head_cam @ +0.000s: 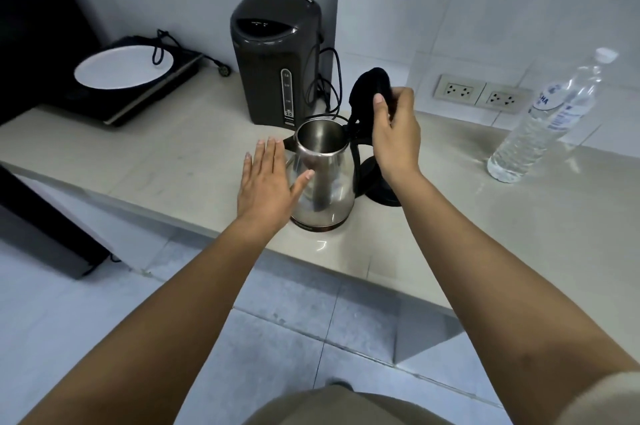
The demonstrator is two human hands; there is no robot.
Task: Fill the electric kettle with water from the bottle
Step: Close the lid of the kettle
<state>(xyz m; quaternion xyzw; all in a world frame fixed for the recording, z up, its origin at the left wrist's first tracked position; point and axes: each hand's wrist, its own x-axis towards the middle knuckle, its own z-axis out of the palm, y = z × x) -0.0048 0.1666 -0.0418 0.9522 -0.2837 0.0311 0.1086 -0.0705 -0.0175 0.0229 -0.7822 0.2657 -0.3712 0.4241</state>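
A steel electric kettle [323,179] stands near the front edge of the counter, its mouth open and its inside looking dry. My right hand [394,134] grips the kettle's black lid [370,85], which is swung up above the black handle. My left hand [270,179] lies flat against the kettle's left side, fingers spread, thumb on the steel wall. A clear plastic water bottle [543,123] with a white cap stands capped at the right, well apart from both hands. The kettle's black base [377,189] sits just behind it to the right.
A dark grey thermo pot [277,54] with trailing cords stands behind the kettle. At the back left, a white plate [123,68] rests on a black induction hob. Wall sockets [481,94] sit behind the bottle. The counter [138,154] edge runs diagonally below the kettle.
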